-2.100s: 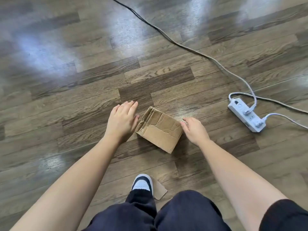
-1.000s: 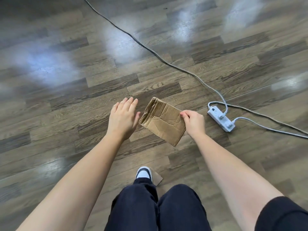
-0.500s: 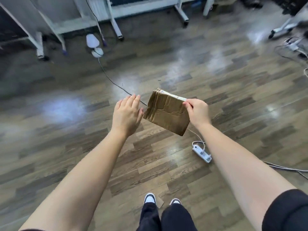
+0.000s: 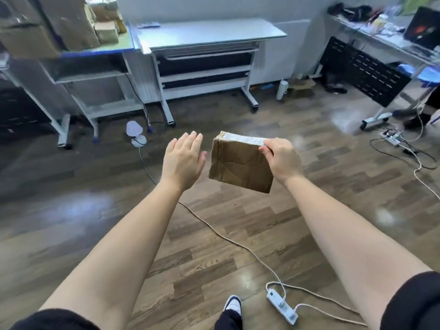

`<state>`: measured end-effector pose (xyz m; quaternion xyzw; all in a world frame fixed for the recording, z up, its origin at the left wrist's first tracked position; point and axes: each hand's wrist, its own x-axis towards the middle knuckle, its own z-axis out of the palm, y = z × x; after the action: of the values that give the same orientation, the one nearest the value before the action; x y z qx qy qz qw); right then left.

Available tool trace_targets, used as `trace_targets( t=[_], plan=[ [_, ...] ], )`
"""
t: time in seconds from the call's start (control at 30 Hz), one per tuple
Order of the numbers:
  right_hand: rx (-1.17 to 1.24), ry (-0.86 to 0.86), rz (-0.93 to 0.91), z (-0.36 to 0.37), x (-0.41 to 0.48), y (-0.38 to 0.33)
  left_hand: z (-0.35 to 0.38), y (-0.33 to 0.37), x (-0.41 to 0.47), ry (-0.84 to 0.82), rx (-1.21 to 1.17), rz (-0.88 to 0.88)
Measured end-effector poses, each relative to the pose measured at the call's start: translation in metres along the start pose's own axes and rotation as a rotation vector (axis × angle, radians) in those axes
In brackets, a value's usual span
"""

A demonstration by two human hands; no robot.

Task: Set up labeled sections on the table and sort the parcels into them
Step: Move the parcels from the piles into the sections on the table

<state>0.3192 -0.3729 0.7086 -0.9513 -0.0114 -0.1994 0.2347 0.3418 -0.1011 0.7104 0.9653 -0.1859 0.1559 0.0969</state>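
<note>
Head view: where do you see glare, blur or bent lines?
In the head view, pale glare patches lie on the wooden floor; the cardboard boxes at top left are smeared by blur; the grey table has lines that lean from wide-angle distortion; the parcel looks sharp.

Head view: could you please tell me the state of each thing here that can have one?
Cardboard parcel: held clear of the floor, tilted, creased, label side up.
Right hand: pinches the parcel's upper right corner.
Left hand: open, fingers straight, beside the parcel, not touching.
Power strip: lying on the floor, two plugs in.
Cardboard boxes: stacked on the left table.
</note>
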Motion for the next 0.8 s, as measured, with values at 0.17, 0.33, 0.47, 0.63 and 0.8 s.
trace_targets(
  t=[0.17,0.33,0.47,0.63,0.8],
  plan=[
    [-0.022,0.008,-0.082,-0.006,0.099,0.015,0.005,-0.016,0.076,0.043,0.013,-0.064],
    [-0.020,0.042,-0.152,0.017,0.192,0.014,0.014,-0.050,0.153,0.109,0.017,-0.107],
    [-0.010,0.041,-0.163,0.049,0.272,0.008,0.024,-0.094,0.220,0.139,0.045,-0.115],
    [0.027,0.063,-0.144,0.092,0.385,-0.015,0.028,-0.168,0.317,0.172,0.093,-0.102],
    [0.070,0.061,-0.108,0.136,0.492,-0.038,0.032,-0.235,0.403,0.202,0.104,-0.122]
  ],
)
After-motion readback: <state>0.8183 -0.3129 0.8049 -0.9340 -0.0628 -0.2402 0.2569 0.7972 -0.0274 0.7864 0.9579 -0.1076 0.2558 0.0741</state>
